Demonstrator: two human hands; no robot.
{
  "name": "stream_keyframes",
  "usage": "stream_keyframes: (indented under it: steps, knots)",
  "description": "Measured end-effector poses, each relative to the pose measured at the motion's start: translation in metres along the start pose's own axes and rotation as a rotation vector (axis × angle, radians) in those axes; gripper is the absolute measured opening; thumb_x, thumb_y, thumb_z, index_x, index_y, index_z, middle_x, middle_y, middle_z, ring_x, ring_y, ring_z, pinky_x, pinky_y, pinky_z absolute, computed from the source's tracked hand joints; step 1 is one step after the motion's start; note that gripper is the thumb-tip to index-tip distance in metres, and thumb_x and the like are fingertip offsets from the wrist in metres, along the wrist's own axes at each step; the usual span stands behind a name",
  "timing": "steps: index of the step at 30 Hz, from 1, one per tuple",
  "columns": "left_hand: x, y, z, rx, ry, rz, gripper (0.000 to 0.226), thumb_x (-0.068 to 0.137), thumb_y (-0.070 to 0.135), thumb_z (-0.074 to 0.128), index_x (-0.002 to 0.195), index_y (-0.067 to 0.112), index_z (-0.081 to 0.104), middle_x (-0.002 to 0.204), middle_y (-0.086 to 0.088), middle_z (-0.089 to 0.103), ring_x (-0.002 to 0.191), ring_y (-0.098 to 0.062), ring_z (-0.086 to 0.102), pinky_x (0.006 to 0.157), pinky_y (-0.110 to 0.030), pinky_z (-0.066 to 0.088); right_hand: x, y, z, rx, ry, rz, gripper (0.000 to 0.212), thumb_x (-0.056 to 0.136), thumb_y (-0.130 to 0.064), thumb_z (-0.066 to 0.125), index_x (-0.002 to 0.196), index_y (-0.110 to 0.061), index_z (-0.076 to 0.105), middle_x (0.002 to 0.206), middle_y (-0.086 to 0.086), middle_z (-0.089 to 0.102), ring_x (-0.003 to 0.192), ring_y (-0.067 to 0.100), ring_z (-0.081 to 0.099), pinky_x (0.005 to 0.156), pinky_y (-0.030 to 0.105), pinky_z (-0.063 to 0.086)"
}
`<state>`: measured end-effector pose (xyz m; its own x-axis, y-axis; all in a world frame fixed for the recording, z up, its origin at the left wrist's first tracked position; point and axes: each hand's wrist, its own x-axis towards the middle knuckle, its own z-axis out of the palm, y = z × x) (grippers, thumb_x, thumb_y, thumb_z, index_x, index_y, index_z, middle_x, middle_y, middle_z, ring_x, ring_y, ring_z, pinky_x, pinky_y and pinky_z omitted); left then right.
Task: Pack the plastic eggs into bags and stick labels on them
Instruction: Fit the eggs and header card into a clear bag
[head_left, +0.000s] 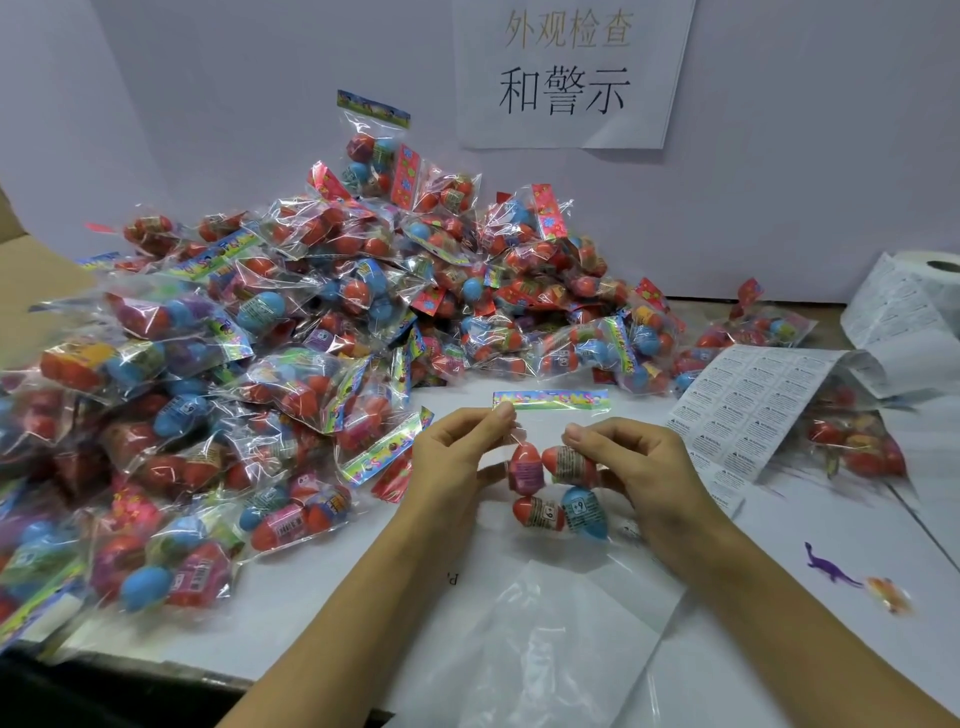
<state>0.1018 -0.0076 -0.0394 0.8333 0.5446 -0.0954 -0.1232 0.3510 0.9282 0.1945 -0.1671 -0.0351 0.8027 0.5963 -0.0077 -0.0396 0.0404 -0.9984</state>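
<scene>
Nearest me, at six o'clock, a stack of empty clear bags (561, 644) lies flat on the white table (753, 670). Just beyond it my left hand (457, 462) and right hand (639, 462) hold up one clear bag (550, 483) between them, the fingers of both curled and pinching the film near its top, under the colourful header strip (551, 400). Inside that bag I count four plastic eggs (558, 493): two red ones above, a red and a blue one below, each with a printed band. At four o'clock a small purple toy dinosaur (830, 567) lies on the table, with a blurred orange toy (889, 596) just beside it. At two o'clock a sheet of printed labels (748, 410) runs up to a label roll (919, 296) near the wall, and it partly covers a filled bag (857, 441). From eight round to twelve o'clock a big heap of filled bags (291, 332) holds red, blue and purple eggs, piled highest against the wall. At nine o'clock a cardboard flap (36, 286) shows behind the heap. Farthest, at twelve o'clock, a paper sign (566, 73) with Chinese characters hangs on the pale wall (810, 156).
</scene>
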Motion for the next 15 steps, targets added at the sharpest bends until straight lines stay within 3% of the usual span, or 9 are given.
stream_keyframes:
  steps: [7,11,15]
  knots:
    - [0.002,-0.0028,-0.0044,0.022,0.081,0.033,0.026,0.065,0.04,0.088,0.067,0.017,0.075,0.073,-0.007,0.071,0.075,-0.019,0.072,0.064,-0.031,0.058,-0.001,0.0009,0.0019,-0.001,-0.018,-0.009,0.034,0.074,-0.039,0.079,0.077,-0.005,0.076,0.084,0.018,0.073,0.075,0.024,0.071,0.068,0.035,0.062]
    - [0.0043,0.0004,-0.0048,-0.016,-0.027,-0.009,0.025,0.076,0.041,0.081,0.068,0.018,0.074,0.075,-0.004,0.069,0.075,-0.017,0.07,0.066,-0.031,0.058,-0.0002,-0.0004,-0.0031,0.08,-0.01,0.013,0.033,0.071,-0.038,0.081,0.077,-0.006,0.076,0.08,0.011,0.074,0.074,0.02,0.072,0.064,0.026,0.057]
    - [0.0006,0.0001,-0.0029,0.035,-0.169,-0.068,0.032,0.074,0.043,0.086,0.082,0.013,0.078,0.083,-0.007,0.071,0.078,-0.019,0.071,0.066,-0.035,0.059,0.0001,-0.0005,-0.0033,0.111,-0.01,0.02,0.037,0.07,-0.038,0.083,0.08,-0.003,0.076,0.084,0.015,0.075,0.076,0.024,0.074,0.064,0.027,0.058]
